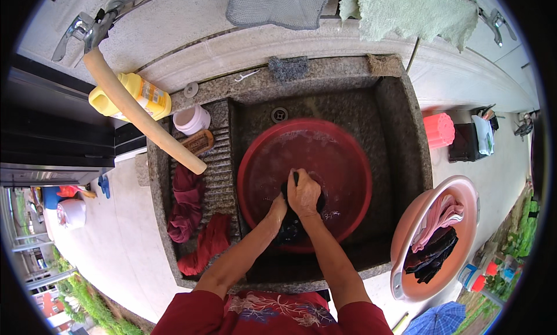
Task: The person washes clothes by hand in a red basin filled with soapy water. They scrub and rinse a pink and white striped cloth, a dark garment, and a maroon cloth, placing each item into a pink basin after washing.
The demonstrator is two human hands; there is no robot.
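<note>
L hand (279, 209): at black cloth (292, 226), fingers hidden, grip can't tell. R hand (304, 194): curled tight on same, wet & bunched, in red basin (368, 178) w/ cloudy water (331, 152). Grey stone sink (342, 64), ribbed washboard (219, 187) L. Beyond: pale wall (180, 22).

Left forearm (242, 251): bare, slanting forward and to the right
Right forearm (333, 254): bare, slanting forward and to the left
Left hand (278, 208): just beside the right, fingers largely hidden
Right hand (304, 194): slightly farther forward, back upward, fingers curled in a grip
</note>
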